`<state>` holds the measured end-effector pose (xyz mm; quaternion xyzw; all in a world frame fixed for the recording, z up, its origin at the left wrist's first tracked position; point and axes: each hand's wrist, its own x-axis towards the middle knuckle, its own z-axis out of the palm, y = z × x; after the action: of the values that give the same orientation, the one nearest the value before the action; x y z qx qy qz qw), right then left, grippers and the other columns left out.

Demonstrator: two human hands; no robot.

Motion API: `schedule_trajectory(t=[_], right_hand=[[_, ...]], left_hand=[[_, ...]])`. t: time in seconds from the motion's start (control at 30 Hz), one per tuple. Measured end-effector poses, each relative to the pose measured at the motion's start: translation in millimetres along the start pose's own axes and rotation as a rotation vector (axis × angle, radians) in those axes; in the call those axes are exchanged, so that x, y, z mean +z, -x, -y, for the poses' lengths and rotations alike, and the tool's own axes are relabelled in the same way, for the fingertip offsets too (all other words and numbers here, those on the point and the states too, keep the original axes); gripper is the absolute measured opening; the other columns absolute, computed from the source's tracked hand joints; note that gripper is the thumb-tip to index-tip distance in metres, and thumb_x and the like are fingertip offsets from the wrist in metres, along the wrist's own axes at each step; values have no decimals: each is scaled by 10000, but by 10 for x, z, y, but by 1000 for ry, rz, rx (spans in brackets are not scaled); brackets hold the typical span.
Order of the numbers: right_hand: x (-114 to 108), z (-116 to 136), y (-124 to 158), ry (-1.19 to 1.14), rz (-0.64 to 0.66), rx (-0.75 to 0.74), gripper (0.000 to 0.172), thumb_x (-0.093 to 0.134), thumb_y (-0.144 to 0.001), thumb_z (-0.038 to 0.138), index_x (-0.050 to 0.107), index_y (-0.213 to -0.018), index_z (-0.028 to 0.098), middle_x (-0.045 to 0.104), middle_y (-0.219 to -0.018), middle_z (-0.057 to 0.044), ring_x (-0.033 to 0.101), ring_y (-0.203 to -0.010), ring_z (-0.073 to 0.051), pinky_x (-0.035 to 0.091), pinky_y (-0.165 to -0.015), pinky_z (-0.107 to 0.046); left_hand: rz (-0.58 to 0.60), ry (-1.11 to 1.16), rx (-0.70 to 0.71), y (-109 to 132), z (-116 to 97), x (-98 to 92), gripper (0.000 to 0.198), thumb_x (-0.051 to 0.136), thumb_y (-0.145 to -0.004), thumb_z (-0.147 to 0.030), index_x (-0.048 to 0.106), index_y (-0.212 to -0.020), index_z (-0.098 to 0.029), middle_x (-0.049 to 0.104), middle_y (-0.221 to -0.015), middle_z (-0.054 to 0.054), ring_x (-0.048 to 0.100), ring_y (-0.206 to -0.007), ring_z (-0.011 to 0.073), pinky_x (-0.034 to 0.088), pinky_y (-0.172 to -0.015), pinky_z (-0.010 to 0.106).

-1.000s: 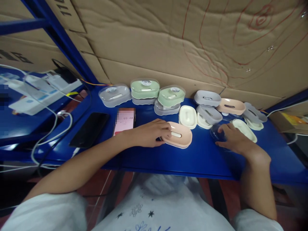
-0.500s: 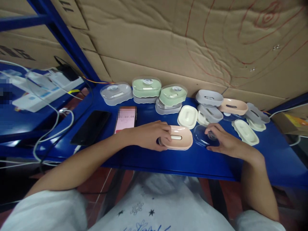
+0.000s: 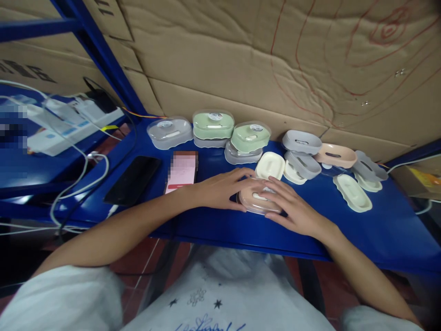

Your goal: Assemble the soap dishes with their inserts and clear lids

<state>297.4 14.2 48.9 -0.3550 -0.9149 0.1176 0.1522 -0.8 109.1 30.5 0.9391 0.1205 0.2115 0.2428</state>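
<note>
A peach soap box (image 3: 254,203) lies on the blue table between my hands, with a clear lid (image 3: 259,212) over it. My left hand (image 3: 223,188) grips the box's left side, thumb at the near edge and fingers across the top. From the right, my right hand (image 3: 296,207) holds the lid, its fingers over the top and its thumb at the near edge. Fingers partly hide the box, so I cannot tell whether the lid sits fully down. Just behind is a cream soap tray (image 3: 270,166).
Lidded green soap boxes (image 3: 212,125) and a lidded grey soap box (image 3: 170,134) stand at the back left. Grey trays (image 3: 302,141), a peach tray (image 3: 336,155) and a cream insert (image 3: 353,193) lie right. Two phones (image 3: 132,180), cables and a power strip (image 3: 74,131) are left.
My right hand has brought the clear lid leftward from the table onto the peach box. My left hand has spread from the box's left end over its top. The view has shifted slightly.
</note>
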Motion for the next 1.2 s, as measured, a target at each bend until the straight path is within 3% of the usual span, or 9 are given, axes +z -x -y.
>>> schedule_trajectory(t=[0.23, 0.37, 0.53, 0.7, 0.83, 1.2], right_hand=[[176, -26, -22, 164, -53, -49, 643, 588, -1074, 391, 376, -1678, 331, 403, -1724, -79, 260, -1644, -328, 375, -1283, -630], [212, -32, -7, 248, -54, -68, 614, 582, -1078, 391, 412, -1664, 321, 427, -1710, -80, 288, -1631, -350, 410, -1257, -638], [259, -68, -3, 291, -70, -111, 659, 604, -1070, 388, 377, -1680, 284, 431, -1704, -117, 261, -1638, -359, 405, -1258, -633], [379, -120, -42, 174, -78, -86, 808, 620, -1057, 449, 206, -1732, 291, 304, -1761, -149, 166, -1664, -361, 388, -1259, -653], [397, -149, -65, 123, -108, -101, 822, 602, -1071, 404, 131, -1742, 352, 293, -1769, -118, 202, -1660, -337, 396, -1267, -623], [332, -87, -98, 141, -183, -125, 780, 644, -1044, 407, 251, -1717, 378, 376, -1731, -108, 322, -1613, -367, 409, -1239, -640]], left_hand=[[41, -10, -74, -6, -58, -24, 904, 902, -840, -459, 452, -1604, -282, 457, -1570, 170, 545, -1409, 354, 550, -1097, 468], [48, -26, -117, 20, -24, 23, 943, 924, -816, -438, 433, -1614, -326, 456, -1559, 151, 581, -1361, 336, 600, -980, 411], [53, -32, -119, 43, 15, 42, 962, 922, -822, -428, 403, -1629, -350, 445, -1568, 144, 600, -1332, 314, 597, -955, 380], [43, -46, -120, 33, 28, 40, 1009, 959, -768, -425, 416, -1610, -305, 436, -1574, 162, 577, -1377, 339, 588, -1005, 422], [41, -35, -136, 24, 55, 56, 1050, 984, -728, -415, 411, -1597, -277, 423, -1587, 171, 556, -1416, 360, 572, -1072, 478], [-6, 55, -129, 14, 82, 105, 1143, 1010, -690, -402, 371, -1637, -359, 455, -1583, 145, 535, -1446, 351, 528, -1144, 498]])
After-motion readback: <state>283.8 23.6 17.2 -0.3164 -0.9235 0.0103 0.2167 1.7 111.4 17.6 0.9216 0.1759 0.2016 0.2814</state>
